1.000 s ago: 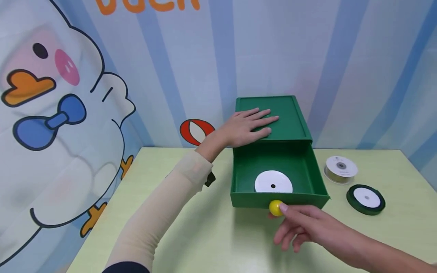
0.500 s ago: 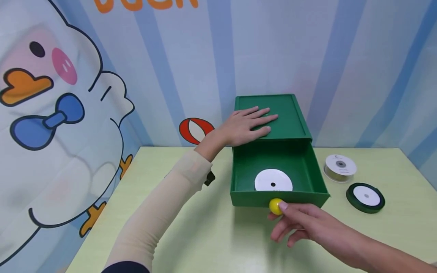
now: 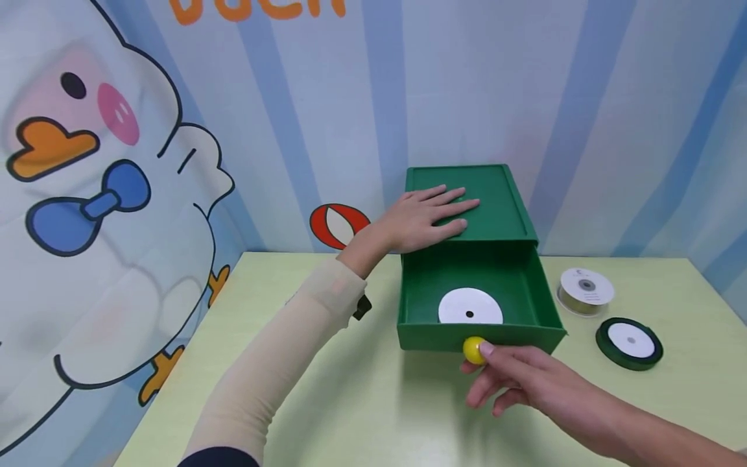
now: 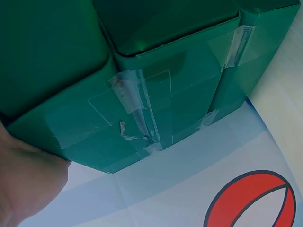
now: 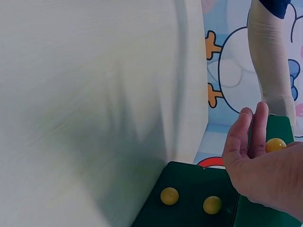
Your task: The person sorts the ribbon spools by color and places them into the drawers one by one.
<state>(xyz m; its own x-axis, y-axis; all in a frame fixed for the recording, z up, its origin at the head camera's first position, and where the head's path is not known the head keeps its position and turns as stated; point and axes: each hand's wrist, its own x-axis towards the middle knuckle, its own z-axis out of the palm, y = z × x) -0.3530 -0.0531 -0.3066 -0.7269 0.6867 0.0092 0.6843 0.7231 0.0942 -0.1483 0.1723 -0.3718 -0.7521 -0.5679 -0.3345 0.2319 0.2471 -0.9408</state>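
A green drawer box (image 3: 496, 194) stands at the back of the table, its top drawer (image 3: 428, 337) pulled far out. Inside that drawer lies a white-faced spool (image 3: 470, 305), partly hidden by the drawer front. My left hand (image 3: 417, 220) rests flat on top of the box, fingers spread. With thumb and index finger, my right hand (image 3: 525, 376) pinches the round yellow knob (image 3: 473, 350) on the drawer front; its other fingers hang loosely below. Two lower yellow knobs (image 5: 169, 196) show in the right wrist view. Clear tape (image 4: 135, 104) joins the box's sections in the left wrist view.
To the right of the box, a white-topped ribbon spool (image 3: 585, 288) and a dark green ribbon spool (image 3: 630, 344) lie on the pale yellow table (image 3: 327, 415). Behind the table hangs a blue striped cloth (image 3: 467, 78) with a cartoon duck (image 3: 117, 272).
The drawer has slid slightly back into the box, with my right hand still on its knob. My left hand stays on top. The head view has shifted a little.
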